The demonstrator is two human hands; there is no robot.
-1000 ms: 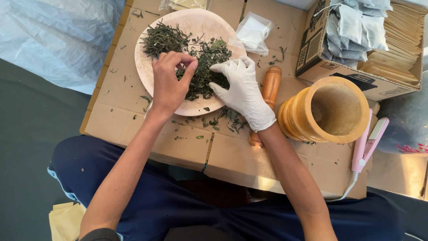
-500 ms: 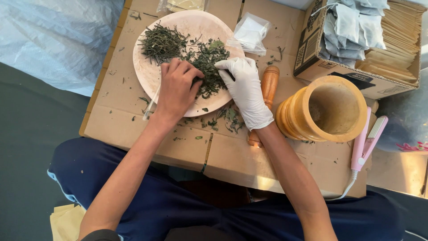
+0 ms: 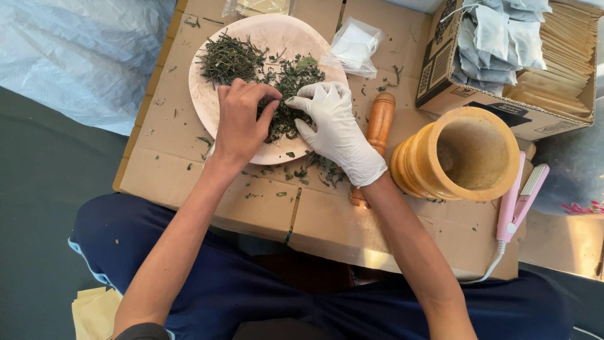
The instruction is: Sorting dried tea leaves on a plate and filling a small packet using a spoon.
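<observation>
Two hands work the same spot: the bare left hand (image 3: 242,123) and the white-gloved right hand (image 3: 336,129) meet at the middle of one round pale plate (image 3: 204,104), upper centre of the frame. Left fingers (image 3: 267,113) are curled nearly closed, pinching into the dried green herbs (image 3: 289,82); whether any sprig is actually gripped, cannot tell. Gloved fingers (image 3: 308,94) are half bent, tips resting on the same clump, holding nothing clearly.

Progress, as a judgement: sorting looks partway. One looser, stemmy heap sits at the plate's upper left, one darker, leafier heap lies under the hands, so the herbs are still in two uneven lots. Stray bits litter the cardboard surface (image 3: 189,182) below the plate. One wooden mortar (image 3: 462,154), right of centre, looks empty, so no grinding seems begun.

Count: one wooden pestle (image 3: 380,123) lying just beside the gloved hand, one pink handheld sealer (image 3: 519,204) at right, one cardboard box (image 3: 443,66) of many sachets upper right, one small clear bag (image 3: 355,44) above the plate.
</observation>
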